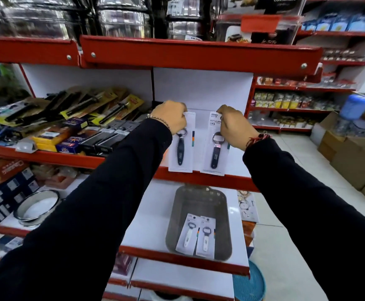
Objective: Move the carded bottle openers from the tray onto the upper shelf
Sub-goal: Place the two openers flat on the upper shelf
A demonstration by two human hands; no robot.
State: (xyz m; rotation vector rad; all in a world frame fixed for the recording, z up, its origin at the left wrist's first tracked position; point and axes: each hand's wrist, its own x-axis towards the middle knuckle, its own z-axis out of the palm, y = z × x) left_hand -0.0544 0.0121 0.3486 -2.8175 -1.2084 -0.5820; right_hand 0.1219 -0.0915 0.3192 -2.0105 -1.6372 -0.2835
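Red-edged upper shelf [218, 181] runs across the middle of the frame, and both hands are up there. The left hand [170, 116] is closed around the top of one dark-handled carded opener [182, 146], while the right hand [233, 127] pinches the top of a second dark-handled carded opener [215, 148] just beside it. Both cards hang with their bottom ends at the shelf's front edge. Lower centre, the metal tray [199, 203] sits on the shelf below with two white-handled carded openers [195, 235] lying side by side in it.
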